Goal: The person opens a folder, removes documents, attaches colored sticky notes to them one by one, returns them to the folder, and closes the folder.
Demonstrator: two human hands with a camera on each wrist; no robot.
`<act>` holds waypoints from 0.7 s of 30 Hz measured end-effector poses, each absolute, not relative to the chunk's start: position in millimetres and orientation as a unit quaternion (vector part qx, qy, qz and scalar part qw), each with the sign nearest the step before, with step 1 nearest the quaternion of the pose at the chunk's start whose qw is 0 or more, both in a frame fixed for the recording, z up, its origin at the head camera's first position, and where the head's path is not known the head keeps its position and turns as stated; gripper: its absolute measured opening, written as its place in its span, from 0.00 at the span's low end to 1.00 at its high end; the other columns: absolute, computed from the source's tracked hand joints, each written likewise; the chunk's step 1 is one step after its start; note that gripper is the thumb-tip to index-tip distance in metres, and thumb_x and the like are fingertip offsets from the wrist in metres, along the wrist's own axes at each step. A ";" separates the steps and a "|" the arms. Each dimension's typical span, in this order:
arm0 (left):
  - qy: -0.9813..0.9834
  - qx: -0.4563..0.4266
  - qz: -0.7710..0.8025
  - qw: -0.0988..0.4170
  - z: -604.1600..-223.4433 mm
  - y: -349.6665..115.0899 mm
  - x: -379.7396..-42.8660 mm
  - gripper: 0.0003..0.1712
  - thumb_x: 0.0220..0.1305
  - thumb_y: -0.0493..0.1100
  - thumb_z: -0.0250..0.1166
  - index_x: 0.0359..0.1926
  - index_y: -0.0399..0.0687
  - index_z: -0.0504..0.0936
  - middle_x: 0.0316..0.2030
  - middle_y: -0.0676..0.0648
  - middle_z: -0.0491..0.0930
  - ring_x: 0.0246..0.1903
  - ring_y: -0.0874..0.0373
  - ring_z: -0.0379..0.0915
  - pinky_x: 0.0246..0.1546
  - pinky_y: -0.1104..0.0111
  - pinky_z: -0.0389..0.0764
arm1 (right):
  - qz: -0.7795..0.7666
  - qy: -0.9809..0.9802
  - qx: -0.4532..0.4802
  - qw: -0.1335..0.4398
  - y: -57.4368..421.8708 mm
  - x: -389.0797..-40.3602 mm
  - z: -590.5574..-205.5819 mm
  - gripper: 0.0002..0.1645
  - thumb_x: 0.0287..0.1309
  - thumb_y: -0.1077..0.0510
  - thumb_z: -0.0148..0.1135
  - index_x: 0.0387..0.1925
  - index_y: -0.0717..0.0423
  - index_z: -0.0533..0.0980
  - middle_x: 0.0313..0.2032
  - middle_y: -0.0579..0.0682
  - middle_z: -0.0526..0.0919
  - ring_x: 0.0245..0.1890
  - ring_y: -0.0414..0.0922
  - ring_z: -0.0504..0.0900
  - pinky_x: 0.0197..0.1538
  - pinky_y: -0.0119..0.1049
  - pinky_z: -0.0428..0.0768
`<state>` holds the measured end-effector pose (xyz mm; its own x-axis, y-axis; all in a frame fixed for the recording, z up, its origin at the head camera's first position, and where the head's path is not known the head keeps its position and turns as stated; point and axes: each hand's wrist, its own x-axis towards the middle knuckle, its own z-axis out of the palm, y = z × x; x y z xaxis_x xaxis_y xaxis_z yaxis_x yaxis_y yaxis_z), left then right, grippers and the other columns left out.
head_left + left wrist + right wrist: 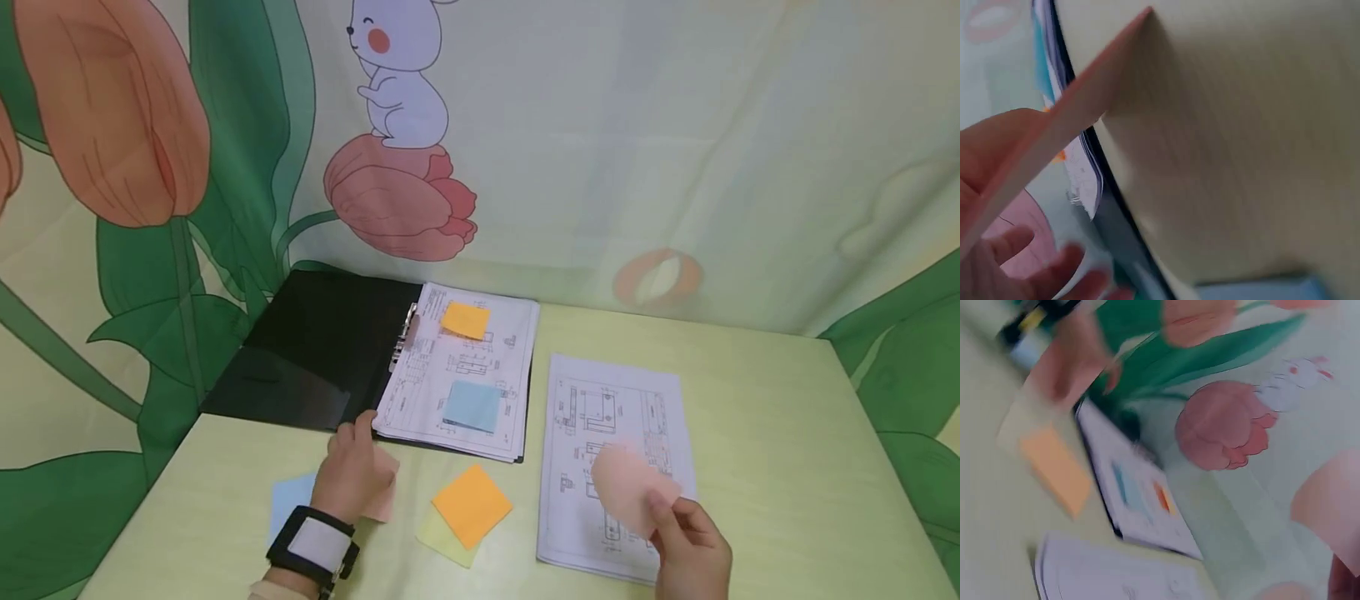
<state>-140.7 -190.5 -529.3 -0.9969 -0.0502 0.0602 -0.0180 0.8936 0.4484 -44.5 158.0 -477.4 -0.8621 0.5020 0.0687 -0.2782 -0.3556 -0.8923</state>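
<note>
A broad black strap (279, 537) circles the left wrist, just behind the bare left hand (351, 473). On top of the strap lies 1 white, roughly rectangular panel (320, 542). At the strap's edge nearer the right hand (696, 550), also bare, sits 1 small dark block (349, 560). Directly below the strap, a pale beige sleeve (281, 590) shows.

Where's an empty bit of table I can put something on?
The biggest bare patch of table is right of the loose drawings, out to the table's right edge. A smaller one lies left of the loose blue note, in front of the folder. It's crowded around the left hand, loose orange note and yellow note. The right hand is over the drawings.
</note>
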 end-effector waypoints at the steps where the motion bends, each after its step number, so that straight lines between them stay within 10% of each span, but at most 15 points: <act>1: -0.977 0.019 -0.197 0.075 -528.8 -187.5 -140.6 0.38 0.45 0.38 0.63 0.60 0.35 0.62 0.42 0.32 0.70 0.39 0.42 0.66 0.35 0.51 0.73 | 0.791 -0.542 -0.070 0.276 154.7 -43.8 -478.1 0.04 0.48 0.73 0.65 0.22 0.67 0.78 0.27 0.51 0.82 0.28 0.40 0.80 0.30 0.26 0.78; 4: -0.982 0.027 -0.124 0.136 -524.2 -183.1 -141.1 0.33 0.46 0.40 0.61 0.57 0.36 0.67 0.44 0.31 0.70 0.42 0.39 0.65 0.36 0.47 0.73 | 0.666 -0.648 0.035 0.367 144.4 -40.3 -472.1 0.06 0.39 0.77 0.68 0.22 0.69 0.79 0.26 0.52 0.82 0.29 0.38 0.79 0.34 0.23 0.76; 7: -0.984 0.053 -0.154 0.076 -519.5 -186.0 -143.8 0.31 0.47 0.43 0.63 0.52 0.34 0.65 0.35 0.34 0.75 0.33 0.42 0.70 0.29 0.51 0.73 | 0.561 -0.705 0.127 0.414 139.7 -38.2 -465.8 0.12 0.31 0.81 0.68 0.22 0.69 0.80 0.25 0.54 0.80 0.30 0.38 0.77 0.37 0.22 0.74; 12: -0.976 0.098 -0.184 -0.060 -519.4 -194.4 -146.1 0.46 0.43 0.61 0.70 0.48 0.33 0.58 0.25 0.38 0.76 0.22 0.48 0.74 0.20 0.58 0.71 | 0.508 -0.736 0.150 0.421 135.6 -33.6 -452.0 0.12 0.29 0.81 0.69 0.21 0.70 0.79 0.24 0.54 0.79 0.31 0.37 0.76 0.37 0.21 0.73; 21: -0.983 0.118 -0.116 -0.086 -515.8 -194.3 -143.4 0.59 0.38 0.77 0.62 0.49 0.25 0.68 0.37 0.31 0.73 0.37 0.39 0.70 0.37 0.49 0.73 | 0.500 -0.743 0.164 0.415 134.1 -33.2 -445.5 0.14 0.26 0.82 0.68 0.20 0.68 0.79 0.22 0.52 0.78 0.29 0.37 0.75 0.35 0.20 0.72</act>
<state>-143.4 -194.3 -515.8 -0.9575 -0.2110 -0.1967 -0.2509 0.9456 0.2072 -33.2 134.1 -445.5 -0.6025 0.1717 0.7795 -0.6575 0.4468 -0.6066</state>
